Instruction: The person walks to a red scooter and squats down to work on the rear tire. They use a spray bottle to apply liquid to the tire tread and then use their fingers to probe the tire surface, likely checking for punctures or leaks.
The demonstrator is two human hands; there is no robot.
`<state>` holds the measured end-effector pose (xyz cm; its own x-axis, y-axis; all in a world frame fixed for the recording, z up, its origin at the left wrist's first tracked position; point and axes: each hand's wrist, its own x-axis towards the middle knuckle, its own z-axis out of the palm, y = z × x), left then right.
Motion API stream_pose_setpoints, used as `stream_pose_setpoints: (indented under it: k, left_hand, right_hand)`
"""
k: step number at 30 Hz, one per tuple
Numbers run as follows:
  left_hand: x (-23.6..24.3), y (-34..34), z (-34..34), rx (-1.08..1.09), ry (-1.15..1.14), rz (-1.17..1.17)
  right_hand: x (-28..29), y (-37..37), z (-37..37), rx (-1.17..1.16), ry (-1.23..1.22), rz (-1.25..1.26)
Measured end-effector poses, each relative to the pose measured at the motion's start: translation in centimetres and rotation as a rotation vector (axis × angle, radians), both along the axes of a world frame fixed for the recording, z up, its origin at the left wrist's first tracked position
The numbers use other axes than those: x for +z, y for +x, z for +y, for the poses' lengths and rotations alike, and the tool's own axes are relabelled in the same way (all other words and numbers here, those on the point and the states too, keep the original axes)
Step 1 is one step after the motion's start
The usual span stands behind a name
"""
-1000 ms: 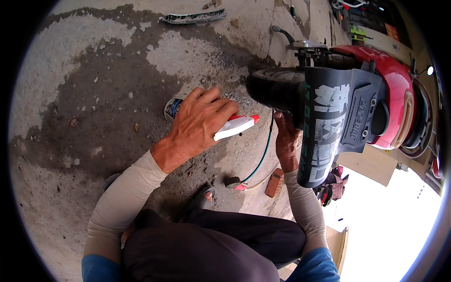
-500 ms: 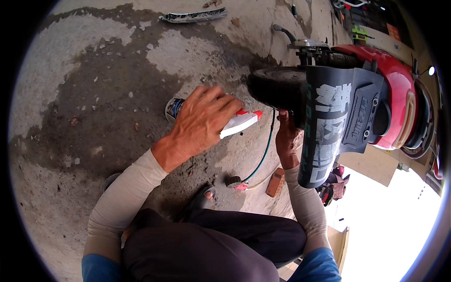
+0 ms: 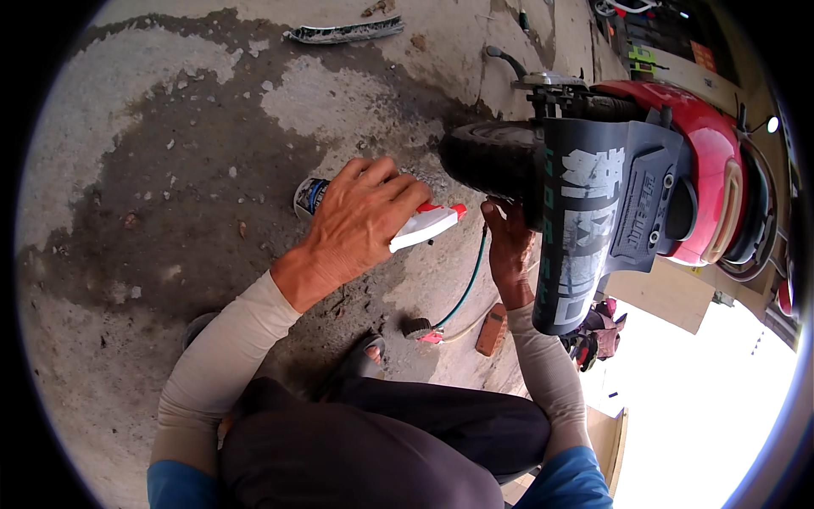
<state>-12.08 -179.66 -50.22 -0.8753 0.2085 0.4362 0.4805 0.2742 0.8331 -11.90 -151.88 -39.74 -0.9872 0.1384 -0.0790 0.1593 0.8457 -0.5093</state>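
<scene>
The floor (image 3: 68,339) was gray and rough. A big dark patch (image 3: 195,212) spread over it and looked wet, with a paler patch (image 3: 318,106) beside it. Little stones (image 3: 170,144) were dotted about on the dark part. On the right, bright white light (image 3: 704,390) shone next to a flat tan panel (image 3: 666,297). Higher up on that side, a small round light (image 3: 772,125) glowed below a dark space (image 3: 712,38).

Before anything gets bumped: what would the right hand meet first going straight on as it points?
Most likely the black tyre, just beyond the right hand in the picture; depth is unclear, so they may already be touching.
</scene>
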Motion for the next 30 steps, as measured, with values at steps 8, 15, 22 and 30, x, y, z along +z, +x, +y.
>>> stream_pose_setpoints:
  k: [8,15,22,30]
  left_hand:
    - [-0.3,0.0,0.0,0.006,0.051,0.003]
    - [-0.3,0.1,0.0,-0.018,0.045,-0.03]
    - [-0.5,-0.3,0.0,0.043,0.067,0.035]
    - [-0.3,0.0,-0.6,0.02,0.12,0.004]
  right_hand:
    - [3.6,-0.2,-5.9,0.23,0.526,0.18]
    - [-0.8,0.3,0.9,0.188,0.287,0.33]
    - [-0.8,-1.1,-0.7,0.03,0.513,-0.023]
    - [-2.5,-0.3,-0.4,-0.051,-0.128,-0.018]
